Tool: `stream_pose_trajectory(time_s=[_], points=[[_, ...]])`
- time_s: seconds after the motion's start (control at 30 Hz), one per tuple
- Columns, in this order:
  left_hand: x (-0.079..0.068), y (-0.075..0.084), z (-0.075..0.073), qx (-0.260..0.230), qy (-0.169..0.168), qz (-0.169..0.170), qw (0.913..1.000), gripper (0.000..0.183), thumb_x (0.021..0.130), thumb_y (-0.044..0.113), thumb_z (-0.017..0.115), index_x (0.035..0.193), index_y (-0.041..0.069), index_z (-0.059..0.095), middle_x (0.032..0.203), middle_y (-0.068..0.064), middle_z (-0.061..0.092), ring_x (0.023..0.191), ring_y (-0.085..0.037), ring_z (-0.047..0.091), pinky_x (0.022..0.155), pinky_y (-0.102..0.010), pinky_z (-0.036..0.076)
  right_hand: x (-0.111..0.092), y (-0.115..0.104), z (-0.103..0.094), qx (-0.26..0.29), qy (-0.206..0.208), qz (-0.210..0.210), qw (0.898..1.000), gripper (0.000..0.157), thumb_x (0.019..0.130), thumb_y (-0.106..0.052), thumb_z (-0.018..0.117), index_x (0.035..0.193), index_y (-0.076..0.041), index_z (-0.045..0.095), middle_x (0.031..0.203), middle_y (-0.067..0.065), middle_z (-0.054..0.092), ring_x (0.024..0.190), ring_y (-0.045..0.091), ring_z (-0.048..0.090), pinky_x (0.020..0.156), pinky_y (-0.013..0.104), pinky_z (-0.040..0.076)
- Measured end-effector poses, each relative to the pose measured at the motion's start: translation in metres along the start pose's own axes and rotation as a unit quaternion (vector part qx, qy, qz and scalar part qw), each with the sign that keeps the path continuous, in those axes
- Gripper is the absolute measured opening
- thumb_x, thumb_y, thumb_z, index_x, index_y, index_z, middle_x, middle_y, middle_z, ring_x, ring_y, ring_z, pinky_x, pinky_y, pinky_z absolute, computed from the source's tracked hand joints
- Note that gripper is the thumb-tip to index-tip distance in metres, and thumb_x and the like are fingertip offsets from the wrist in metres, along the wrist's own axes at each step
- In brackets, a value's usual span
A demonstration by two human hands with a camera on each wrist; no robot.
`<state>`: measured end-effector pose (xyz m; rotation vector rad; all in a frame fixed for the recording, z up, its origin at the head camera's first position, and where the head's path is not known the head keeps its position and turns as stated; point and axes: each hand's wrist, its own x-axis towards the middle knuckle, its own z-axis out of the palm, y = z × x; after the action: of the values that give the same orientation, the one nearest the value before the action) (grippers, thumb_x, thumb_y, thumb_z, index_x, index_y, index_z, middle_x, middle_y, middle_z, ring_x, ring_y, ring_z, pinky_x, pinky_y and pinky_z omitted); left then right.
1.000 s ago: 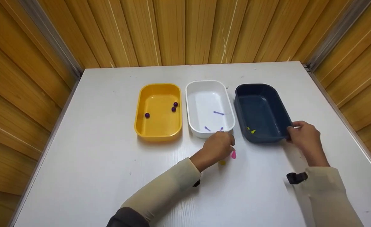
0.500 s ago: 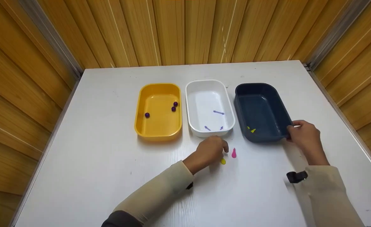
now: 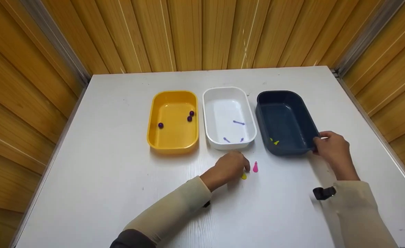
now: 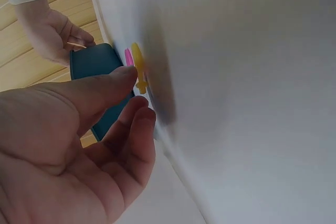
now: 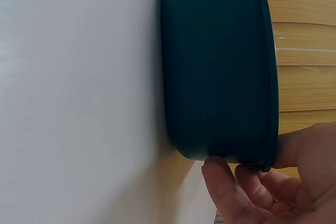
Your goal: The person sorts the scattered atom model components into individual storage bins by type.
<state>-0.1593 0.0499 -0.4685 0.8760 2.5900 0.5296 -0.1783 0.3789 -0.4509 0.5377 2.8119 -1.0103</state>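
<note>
In the head view my left hand (image 3: 228, 167) is low over the table, just in front of the white bin (image 3: 229, 146). The left wrist view shows its thumb and curled fingers apart beside a small yellow drop-shaped plastic piece (image 4: 138, 59) with a narrow stem. A similar pink piece (image 3: 255, 167) lies just right of it. My right hand (image 3: 334, 151) grips the near right corner of the dark blue bin (image 3: 288, 151), thumb at the rim and fingers against the outer wall. Small yellow pieces (image 3: 276, 142) lie inside that bin.
Left of the white bin stands a yellow bin (image 3: 173, 150) holding purple beads (image 3: 161, 125). Small purple rod-like pieces (image 3: 238, 123) lie in the white bin. Wood-patterned walls (image 3: 188, 34) border the white table (image 3: 102, 155) at the back and sides.
My left hand has drawn back from the white bin's near rim to the yellow piece, and a purple piece there is now uncovered. My right hand stays on the dark blue bin.
</note>
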Motion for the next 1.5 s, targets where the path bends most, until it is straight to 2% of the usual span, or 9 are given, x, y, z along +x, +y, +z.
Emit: stream_pose_trajectory(time_s=[0.2, 0.47, 0.87, 1.2, 1.33, 1.5], points=[[0.0, -0.001, 0.002, -0.003, 0.007, -0.001, 1.0, 0.023, 0.097, 0.005, 0.062, 0.105, 0.015, 0.081, 0.107, 0.001, 0.075, 0.093, -0.012, 0.059, 0.09, -0.024, 0.052, -0.001, 0.0, -0.001, 0.003, 0.0, -0.002, 1.0, 0.051, 0.105, -0.028, 0.047, 0.139, 0.009, 0.052, 0.113, 0.027, 0.071, 0.073, 0.013, 0.074, 0.061, 0.02, 0.049], [-0.001, 0.0, 0.005, 0.036, 0.038, 0.016, 0.9985, 0.016, 0.089, 0.004, 0.07, 0.092, 0.014, 0.082, 0.094, 0.0, 0.076, 0.087, -0.014, 0.061, 0.081, -0.023, 0.052, -0.001, -0.001, 0.001, 0.008, 0.005, 0.004, 1.0, 0.05, 0.104, -0.027, 0.047, 0.138, 0.008, 0.053, 0.114, 0.028, 0.07, 0.074, 0.013, 0.074, 0.061, 0.018, 0.049], [0.0, 0.0, 0.002, 0.029, 0.016, -0.006, 0.9994, 0.01, 0.092, 0.006, 0.071, 0.091, 0.012, 0.079, 0.089, -0.002, 0.072, 0.075, -0.011, 0.051, 0.074, -0.022, 0.051, -0.001, -0.001, 0.001, 0.009, 0.0, 0.016, 1.0, 0.051, 0.104, -0.028, 0.047, 0.139, 0.008, 0.052, 0.119, 0.03, 0.068, 0.077, 0.014, 0.074, 0.062, 0.019, 0.049], [0.001, 0.003, 0.001, 0.051, 0.019, -0.003, 0.9985, 0.01, 0.09, 0.007, 0.072, 0.093, 0.013, 0.079, 0.092, -0.001, 0.074, 0.075, -0.011, 0.055, 0.074, -0.023, 0.053, -0.001, -0.001, 0.001, 0.01, -0.004, 0.018, 1.0, 0.052, 0.104, -0.028, 0.046, 0.141, 0.008, 0.051, 0.121, 0.03, 0.067, 0.079, 0.015, 0.075, 0.062, 0.019, 0.049], [0.004, 0.007, -0.003, 0.051, 0.038, 0.007, 0.9979, 0.014, 0.09, 0.005, 0.071, 0.096, 0.013, 0.08, 0.094, -0.001, 0.076, 0.078, -0.012, 0.06, 0.075, -0.021, 0.054, -0.001, -0.001, 0.001, 0.012, -0.001, 0.013, 1.0, 0.051, 0.104, -0.028, 0.047, 0.14, 0.008, 0.052, 0.121, 0.03, 0.068, 0.077, 0.014, 0.075, 0.062, 0.019, 0.049], [0.01, 0.013, -0.008, 0.038, 0.076, 0.024, 0.996, 0.017, 0.09, 0.003, 0.067, 0.092, 0.013, 0.081, 0.091, 0.001, 0.077, 0.082, -0.012, 0.065, 0.073, -0.018, 0.052, -0.002, 0.0, 0.0, -0.003, -0.004, -0.003, 1.0, 0.052, 0.104, -0.028, 0.047, 0.14, 0.009, 0.051, 0.117, 0.028, 0.071, 0.077, 0.016, 0.076, 0.068, 0.021, 0.046]])
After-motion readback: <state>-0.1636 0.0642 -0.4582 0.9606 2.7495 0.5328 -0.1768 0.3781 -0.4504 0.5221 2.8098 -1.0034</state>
